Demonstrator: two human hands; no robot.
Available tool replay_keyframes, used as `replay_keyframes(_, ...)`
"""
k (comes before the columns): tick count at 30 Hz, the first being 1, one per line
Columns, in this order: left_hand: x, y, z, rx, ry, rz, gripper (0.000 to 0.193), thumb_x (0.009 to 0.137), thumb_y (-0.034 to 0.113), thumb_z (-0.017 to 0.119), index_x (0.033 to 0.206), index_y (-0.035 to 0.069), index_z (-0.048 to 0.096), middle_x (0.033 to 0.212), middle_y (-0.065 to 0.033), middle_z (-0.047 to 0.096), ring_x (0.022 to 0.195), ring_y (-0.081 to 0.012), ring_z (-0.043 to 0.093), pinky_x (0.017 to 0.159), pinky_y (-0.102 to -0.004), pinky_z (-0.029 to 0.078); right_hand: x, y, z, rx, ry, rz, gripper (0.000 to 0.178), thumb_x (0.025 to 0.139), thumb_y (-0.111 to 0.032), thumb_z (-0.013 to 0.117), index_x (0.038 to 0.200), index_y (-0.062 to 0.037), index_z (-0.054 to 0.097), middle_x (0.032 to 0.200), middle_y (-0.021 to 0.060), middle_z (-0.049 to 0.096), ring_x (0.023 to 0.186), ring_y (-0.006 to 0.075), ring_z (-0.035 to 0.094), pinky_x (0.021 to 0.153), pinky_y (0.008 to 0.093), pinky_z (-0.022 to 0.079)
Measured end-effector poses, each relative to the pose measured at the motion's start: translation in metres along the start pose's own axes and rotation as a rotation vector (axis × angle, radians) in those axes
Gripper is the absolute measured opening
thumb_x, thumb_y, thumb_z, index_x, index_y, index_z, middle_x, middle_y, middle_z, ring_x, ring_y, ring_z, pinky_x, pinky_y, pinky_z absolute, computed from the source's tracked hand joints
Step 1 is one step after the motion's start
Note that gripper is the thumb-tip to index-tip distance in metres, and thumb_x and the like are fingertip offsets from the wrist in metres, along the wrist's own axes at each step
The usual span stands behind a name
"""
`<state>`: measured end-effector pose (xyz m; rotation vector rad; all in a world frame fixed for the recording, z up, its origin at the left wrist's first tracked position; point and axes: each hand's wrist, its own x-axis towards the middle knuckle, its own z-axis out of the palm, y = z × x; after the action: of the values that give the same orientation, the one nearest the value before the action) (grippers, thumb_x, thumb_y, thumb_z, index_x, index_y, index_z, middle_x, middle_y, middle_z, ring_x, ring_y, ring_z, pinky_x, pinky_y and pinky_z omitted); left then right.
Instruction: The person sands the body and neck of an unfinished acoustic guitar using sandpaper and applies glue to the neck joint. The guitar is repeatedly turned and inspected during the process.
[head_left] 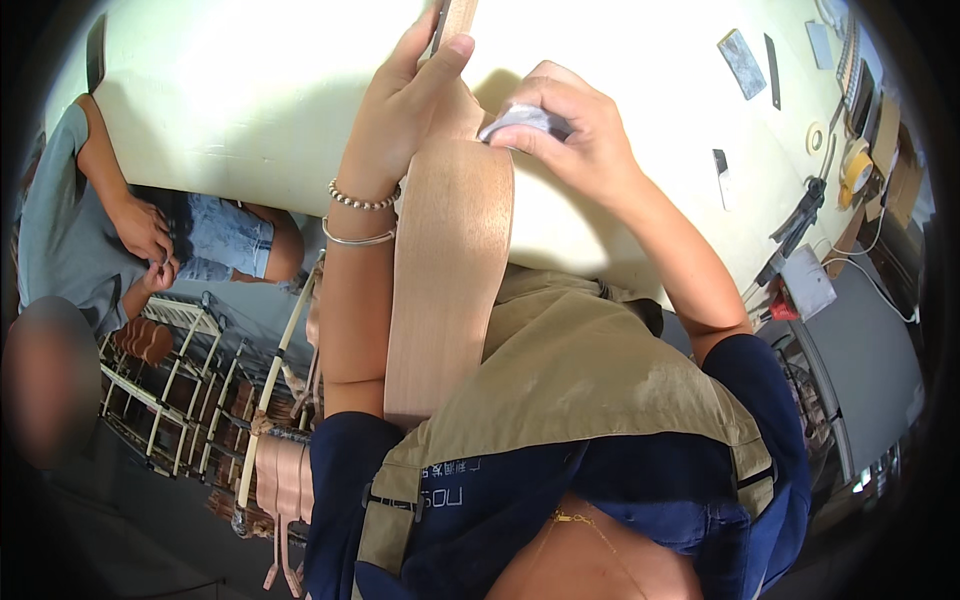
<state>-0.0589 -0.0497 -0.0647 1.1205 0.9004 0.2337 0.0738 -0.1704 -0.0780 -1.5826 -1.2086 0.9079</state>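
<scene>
The workpiece is a wooden, neck-and-body piece [452,250] shaped like a small stringed instrument, situated centrally in front of the person and presenting its broad, curved side to the view. Its long axis runs nearly straight up the view, with the top leaning slightly right. The slender neck [459,18] points away from the person, over the pale worktable [620,35]; a dark strip lies along its left edge. The wide end points back toward the person and lies beside the tan apron [590,370], its lower right part overlapped by the cloth. What supports this end cannot be determined. The left hand [392,118] grasps the piece where the neck meets the body, thumb on the right side, fingers largely concealed behind. The right hand [588,135] pinches a bent grey sheet [532,120] between thumb and curled fingers, at the body's upper right corner, near the neck joint; whether the sheet bears on the wood cannot be established. On the table to the right lie a grey rectangular block [741,64] and a dark narrow strip [772,72].
</scene>
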Motion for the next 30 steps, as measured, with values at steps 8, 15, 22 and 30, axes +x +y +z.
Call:
replay_keyframes(8, 0.001, -0.002, -0.003, -0.041, 0.012, -0.022, 0.050, 0.092, 0.029, 0.054, 0.131, 0.000, 0.043, 0.075, -0.0006, 0.056, 0.068, -0.0046, 0.053, 0.059, -0.0179, 0.042, 0.008, -0.004, -0.005, -0.084, -0.137, -0.003, 0.024, 0.076, -0.035, 0.069, 0.085, -0.0130, 0.064, 0.079, 0.0019, 0.057, 0.068, 0.0199, 0.058, 0.058, 0.0292, 0.046)
replay_keyframes(15, 0.003, -0.001, -0.005, 0.013, -0.019, -0.033, 0.051, 0.091, 0.033, 0.054, 0.130, 0.001, 0.044, 0.075, -0.0019, 0.057, 0.071, -0.0062, 0.056, 0.061, -0.0182, 0.044, 0.000, 0.005, -0.024, 0.198, -0.218, 0.277, 0.025, 0.075, -0.024, 0.074, 0.088, -0.0063, 0.062, 0.078, 0.0040, 0.062, 0.072, 0.0147, 0.060, 0.064, 0.0287, 0.046)
replay_keyframes(22, 0.004, 0.002, -0.002, 0.034, 0.003, -0.034, 0.053, 0.091, 0.034, 0.054, 0.131, 0.002, 0.042, 0.076, -0.0033, 0.058, 0.069, -0.0072, 0.056, 0.061, -0.0185, 0.044, 0.016, -0.004, 0.000, 0.292, -0.162, 0.323, 0.028, 0.072, -0.021, 0.077, 0.087, -0.0045, 0.061, 0.076, 0.0020, 0.061, 0.071, 0.0103, 0.056, 0.066, 0.0246, 0.046)
replay_keyframes(30, 0.002, 0.007, -0.001, -0.068, -0.064, -0.017, 0.050, 0.092, 0.030, 0.052, 0.132, 0.001, 0.041, 0.075, -0.0032, 0.058, 0.069, -0.0069, 0.056, 0.060, -0.0190, 0.044, 0.011, -0.005, -0.009, 0.239, -0.212, 0.275, 0.025, 0.075, -0.022, 0.075, 0.084, -0.0061, 0.057, 0.075, -0.0012, 0.057, 0.074, 0.0090, 0.053, 0.066, 0.0242, 0.044)
